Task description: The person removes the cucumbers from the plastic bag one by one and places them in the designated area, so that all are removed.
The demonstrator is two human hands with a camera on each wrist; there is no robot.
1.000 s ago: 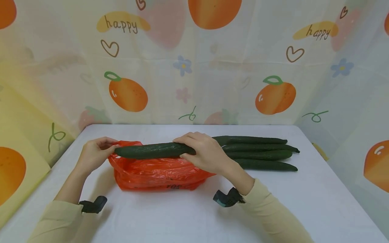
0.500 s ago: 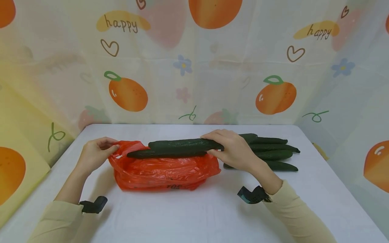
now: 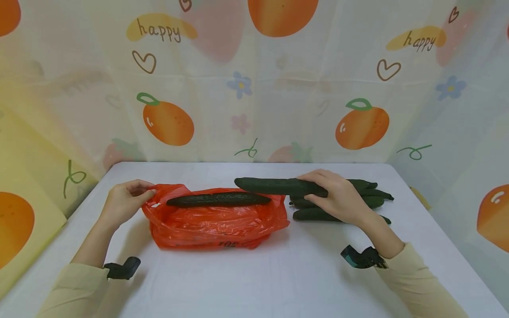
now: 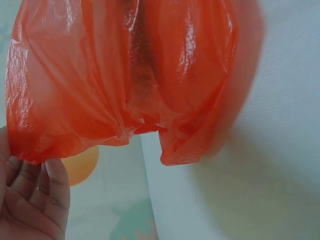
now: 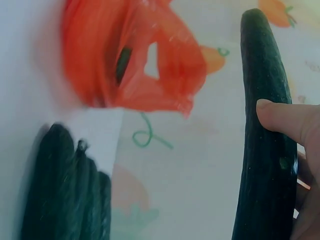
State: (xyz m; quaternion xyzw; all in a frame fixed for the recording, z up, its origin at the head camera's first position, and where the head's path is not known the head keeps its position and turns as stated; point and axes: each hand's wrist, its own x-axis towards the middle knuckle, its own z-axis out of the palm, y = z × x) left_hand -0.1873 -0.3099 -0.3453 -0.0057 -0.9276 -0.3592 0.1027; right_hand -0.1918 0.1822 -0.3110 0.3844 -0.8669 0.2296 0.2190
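Note:
My right hand (image 3: 338,196) grips a dark green cucumber (image 3: 274,185) near its right part, holding it level above the table. In the right wrist view the thumb lies across that cucumber (image 5: 265,150). A red plastic bag (image 3: 222,229) lies with its mouth facing up, and another cucumber (image 3: 218,199) rests inside it. My left hand (image 3: 127,201) pinches the bag's left corner between thumb and fingers. The left wrist view shows the bag (image 4: 190,90) hanging from those fingers, a dark shape showing through the film.
Several more cucumbers (image 3: 318,215) lie side by side on the white table (image 3: 222,282), right of the bag and partly hidden behind my right hand. A fruit-patterned cloth (image 3: 278,110) hangs behind the table and along both sides.
My right hand has carried its cucumber from over the bag toward the right, uncovering the cucumber inside. The left hand keeps its pinch on the bag and has not moved.

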